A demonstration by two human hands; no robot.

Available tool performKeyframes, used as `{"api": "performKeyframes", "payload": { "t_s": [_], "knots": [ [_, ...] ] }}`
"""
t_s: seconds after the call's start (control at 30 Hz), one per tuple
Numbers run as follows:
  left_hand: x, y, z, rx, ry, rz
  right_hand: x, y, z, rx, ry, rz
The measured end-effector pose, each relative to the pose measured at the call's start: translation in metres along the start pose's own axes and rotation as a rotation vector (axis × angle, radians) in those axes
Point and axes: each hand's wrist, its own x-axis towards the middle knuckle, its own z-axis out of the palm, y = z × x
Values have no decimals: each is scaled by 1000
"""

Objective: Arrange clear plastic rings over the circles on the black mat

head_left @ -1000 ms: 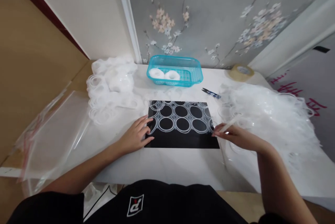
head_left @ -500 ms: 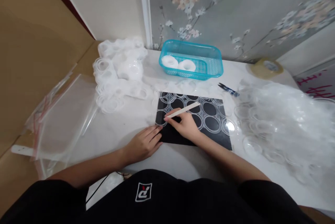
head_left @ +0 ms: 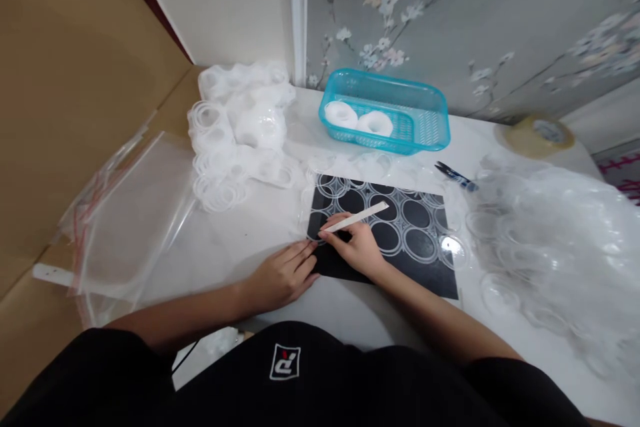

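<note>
A black rectangular board [head_left: 435, 280] lies on the table, topped by a clear plastic sheet with rows of cut ring outlines [head_left: 419, 245]. My right hand [head_left: 357, 248] is closed around a flat white stick [head_left: 357, 216], pinched near its lower left end, which points at the board's left side. The stick's other end slants up to the right. My left hand [head_left: 285, 275] rests at the board's lower left edge, fingers extended and fingertips on the corner, holding nothing visible. Whether the stick's tip touches the sheet is hidden by my fingers.
Behind the board stands a blue plastic basket [head_left: 433, 137] holding two white ring stacks [head_left: 375, 124]. Clear ring sheets pile up at left [head_left: 220, 140] and right [head_left: 565, 234]. A dark pair of snips [head_left: 456, 176], a tape roll [head_left: 537, 135] and clear bags [head_left: 125, 220] lie around.
The whole view has shifted, so everything sits slightly further right. My hands keep nearly the same places on the board, and the stick stays in my right hand.
</note>
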Motion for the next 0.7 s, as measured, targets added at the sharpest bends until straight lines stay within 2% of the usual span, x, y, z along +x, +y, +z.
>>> {"api": "performKeyframes", "payload": {
  "t_s": [0.27, 0.47, 0.7],
  "knots": [
    [1, 1, 0, 17, 6, 4, -1, 2, 0, -22, -8, -12],
    [1, 1, 0, 32, 10, -2, -5, 7, 0, -127, -53, -101],
    [-1, 0, 3, 25, -3, 0, -5, 5, 0, -128, -80, -94]
  ]
}}
